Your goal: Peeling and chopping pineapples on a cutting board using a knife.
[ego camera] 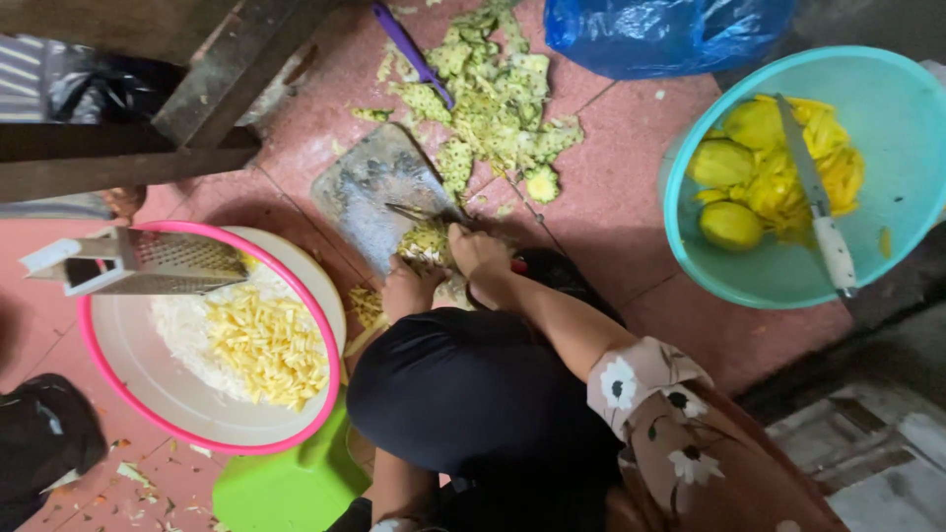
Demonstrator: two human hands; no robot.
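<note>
I am crouched over a grey cutting board (365, 192) on the pink tiled floor. My right hand (478, 254), at the end of a floral sleeve, grips a knife (419, 211) whose thin blade lies across the board. My left hand (409, 288) sits just beside it, holding down a pale yellow-green piece of fruit (426, 239) at the board's near edge. My black-clad knee hides the space below both hands.
Green peelings (493, 99) and a purple-handled tool (409, 44) lie beyond the board. To the right, a teal basin (887, 108) holds peeled yellow fruit and a white-handled knife (818, 197). On the left, a pink-rimmed bowl (128, 379) holds shreds and a box grater (148, 261). Also nearby are a green stool (281, 488), a blue bag (660, 30) and wooden legs (118, 163).
</note>
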